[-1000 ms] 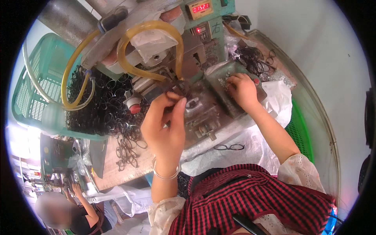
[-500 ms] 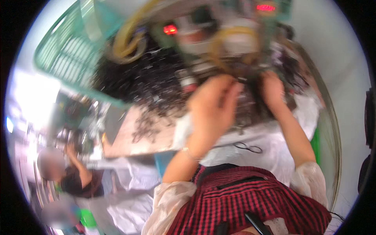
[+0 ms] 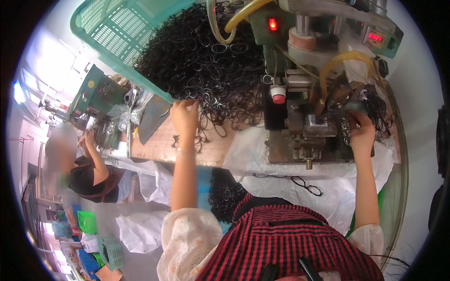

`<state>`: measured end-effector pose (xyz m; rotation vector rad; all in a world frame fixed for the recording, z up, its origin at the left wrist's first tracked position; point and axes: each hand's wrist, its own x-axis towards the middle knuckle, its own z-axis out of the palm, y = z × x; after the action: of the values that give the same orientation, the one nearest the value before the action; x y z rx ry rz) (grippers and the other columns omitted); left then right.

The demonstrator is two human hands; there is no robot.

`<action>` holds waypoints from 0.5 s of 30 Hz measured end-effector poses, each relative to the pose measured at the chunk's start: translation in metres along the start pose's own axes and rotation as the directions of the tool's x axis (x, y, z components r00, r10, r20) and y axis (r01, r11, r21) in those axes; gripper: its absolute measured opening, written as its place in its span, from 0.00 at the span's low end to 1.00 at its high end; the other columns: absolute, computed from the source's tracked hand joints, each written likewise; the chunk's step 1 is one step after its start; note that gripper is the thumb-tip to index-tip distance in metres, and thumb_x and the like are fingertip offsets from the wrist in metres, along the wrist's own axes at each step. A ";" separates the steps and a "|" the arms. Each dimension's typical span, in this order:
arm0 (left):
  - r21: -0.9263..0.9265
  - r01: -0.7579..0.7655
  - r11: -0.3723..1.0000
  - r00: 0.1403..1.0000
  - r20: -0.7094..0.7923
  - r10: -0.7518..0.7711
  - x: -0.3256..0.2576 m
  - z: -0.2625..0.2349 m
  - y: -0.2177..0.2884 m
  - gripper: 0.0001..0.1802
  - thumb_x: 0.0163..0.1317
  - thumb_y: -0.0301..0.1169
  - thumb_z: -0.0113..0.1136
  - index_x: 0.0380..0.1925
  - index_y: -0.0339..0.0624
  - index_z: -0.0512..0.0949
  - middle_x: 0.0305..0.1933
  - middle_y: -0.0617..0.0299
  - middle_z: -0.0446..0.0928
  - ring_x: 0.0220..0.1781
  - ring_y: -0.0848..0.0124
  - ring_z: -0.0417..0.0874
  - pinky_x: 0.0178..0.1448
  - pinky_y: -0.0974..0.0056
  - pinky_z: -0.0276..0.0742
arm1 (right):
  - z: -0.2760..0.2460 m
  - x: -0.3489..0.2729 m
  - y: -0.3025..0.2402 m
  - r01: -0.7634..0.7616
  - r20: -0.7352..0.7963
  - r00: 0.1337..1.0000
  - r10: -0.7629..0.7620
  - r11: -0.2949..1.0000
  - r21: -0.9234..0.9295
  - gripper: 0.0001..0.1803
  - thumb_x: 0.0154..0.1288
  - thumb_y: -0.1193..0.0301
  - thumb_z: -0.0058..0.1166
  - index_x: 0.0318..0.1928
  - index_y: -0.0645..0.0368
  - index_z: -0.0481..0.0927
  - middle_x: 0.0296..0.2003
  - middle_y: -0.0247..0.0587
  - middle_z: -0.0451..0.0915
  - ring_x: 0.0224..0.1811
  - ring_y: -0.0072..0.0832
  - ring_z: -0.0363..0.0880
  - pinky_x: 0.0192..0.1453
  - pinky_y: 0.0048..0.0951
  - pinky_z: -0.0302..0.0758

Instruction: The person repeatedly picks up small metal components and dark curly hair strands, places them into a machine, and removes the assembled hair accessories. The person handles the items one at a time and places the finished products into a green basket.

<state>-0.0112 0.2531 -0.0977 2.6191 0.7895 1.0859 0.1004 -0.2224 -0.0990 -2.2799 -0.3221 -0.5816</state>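
Observation:
My left hand (image 3: 185, 117) reaches into the edge of a big heap of black eyeglass frames (image 3: 206, 65) that spills from a tipped green basket (image 3: 117, 33) onto the wooden bench; its fingers pinch at frames there. My right hand (image 3: 361, 131) rests on the right side of a grey press machine (image 3: 304, 136), its fingers closed around a dark part beside the metal fixture (image 3: 318, 125); what it grips is too small to tell.
Yellow hoses (image 3: 347, 61) loop over the machine, which has a red button (image 3: 278, 98) and red lights. One black frame (image 3: 307, 185) lies on white sheeting at the bench's front. Another person (image 3: 79, 164) works at a green machine (image 3: 96, 91) to the left.
My left hand has left the press fixture and moved left to the heap of frames. My head has turned, so the machine now sits at the right.

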 end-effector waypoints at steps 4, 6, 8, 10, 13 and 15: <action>0.081 0.078 0.994 0.997 0.004 -0.078 -0.003 0.067 -0.008 0.11 0.53 0.36 0.66 0.32 0.40 0.86 0.41 0.48 0.80 0.45 0.51 0.79 0.52 0.54 0.73 | 0.010 -0.007 0.038 -0.107 -0.032 0.993 0.111 0.988 0.110 0.09 0.61 0.77 0.58 0.43 0.63 0.83 0.36 0.44 0.85 0.40 0.28 0.82 0.48 0.26 0.74; -0.134 0.080 0.988 0.992 -0.085 -0.092 -0.008 0.063 -0.019 0.11 0.55 0.34 0.65 0.33 0.37 0.85 0.42 0.46 0.81 0.48 0.53 0.78 0.54 0.55 0.72 | -0.008 -0.025 0.042 -0.175 -0.059 0.982 0.181 0.980 0.094 0.09 0.62 0.78 0.57 0.43 0.63 0.83 0.37 0.42 0.85 0.41 0.25 0.81 0.48 0.25 0.74; -0.263 0.011 0.965 0.960 -0.269 -0.084 -0.026 0.035 -0.003 0.09 0.61 0.30 0.63 0.34 0.33 0.83 0.35 0.53 0.81 0.38 0.64 0.81 0.45 0.62 0.76 | -0.035 -0.048 0.039 -0.245 -0.061 0.966 0.251 0.964 0.102 0.09 0.63 0.78 0.57 0.43 0.63 0.83 0.38 0.40 0.85 0.41 0.22 0.80 0.48 0.24 0.74; -0.532 0.002 0.847 0.954 -0.252 -0.161 -0.035 0.009 0.032 0.08 0.65 0.28 0.60 0.35 0.32 0.81 0.30 0.60 0.79 0.31 0.72 0.79 0.37 0.68 0.76 | -0.067 -0.066 0.039 -0.315 -0.078 0.942 0.327 0.939 0.136 0.09 0.63 0.79 0.57 0.44 0.64 0.83 0.38 0.38 0.84 0.41 0.20 0.79 0.49 0.23 0.74; -0.873 0.045 0.486 0.986 -0.038 -0.160 -0.035 -0.017 0.072 0.06 0.69 0.28 0.57 0.36 0.35 0.77 0.28 0.63 0.77 0.29 0.76 0.79 0.33 0.73 0.76 | -0.073 -0.071 0.014 -0.236 -0.064 0.963 0.262 0.934 0.269 0.11 0.60 0.76 0.61 0.44 0.62 0.84 0.39 0.39 0.85 0.41 0.24 0.82 0.49 0.25 0.76; -0.891 0.111 0.441 0.993 0.087 -0.073 -0.035 -0.030 0.111 0.06 0.69 0.28 0.56 0.35 0.36 0.73 0.30 0.62 0.76 0.28 0.76 0.78 0.32 0.73 0.77 | -0.064 -0.049 -0.035 -0.091 0.012 0.996 0.092 0.944 0.316 0.12 0.59 0.75 0.62 0.45 0.61 0.83 0.40 0.38 0.85 0.41 0.23 0.83 0.47 0.24 0.76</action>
<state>-0.0086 0.1403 -0.0556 1.6199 0.1867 1.0096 0.0243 -0.2474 -0.0620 -1.9726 -0.2843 -0.4502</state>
